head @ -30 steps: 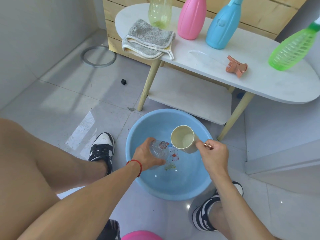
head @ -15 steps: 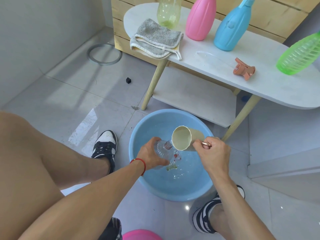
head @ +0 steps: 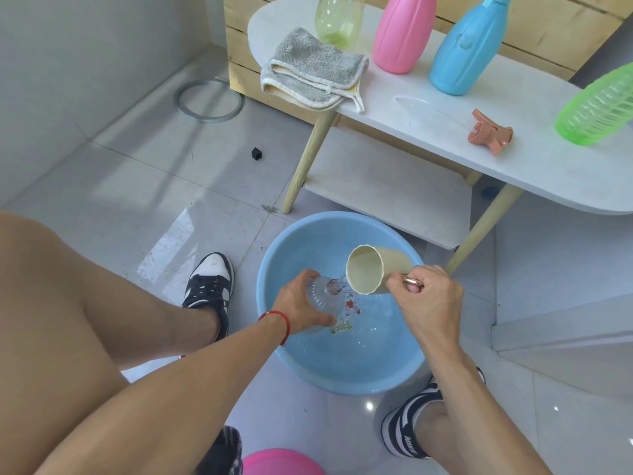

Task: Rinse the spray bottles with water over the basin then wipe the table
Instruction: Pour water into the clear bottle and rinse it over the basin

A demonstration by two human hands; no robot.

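Over the blue basin (head: 291, 241) my left hand (head: 301, 305) grips a clear ribbed spray bottle (head: 327, 298), its open neck up. My right hand (head: 426, 303) holds a beige cup (head: 368, 272) by its copper handle, tipped on its side with the rim at the bottle's neck; a thin stream of water runs from it. On the white table (head: 534, 166) stand a yellow-green bottle (head: 337, 18), a pink bottle (head: 400, 32), a blue bottle (head: 467, 49) and a green bottle (head: 599, 108). A grey cloth (head: 311, 68) lies folded at the table's left end.
A copper-pink spray head (head: 489, 132) with its clear tube lies on the table. My two shoes (head: 209, 282) flank the basin on the tiled floor. A metal ring (head: 209, 101) and a small black cube (head: 257, 153) lie on the floor. A pink round object (head: 281, 462) shows at the bottom edge.
My right hand has tipped the cup further onto its side and brought its rim to the bottle's neck. The left hand keeps the bottle over the basin.
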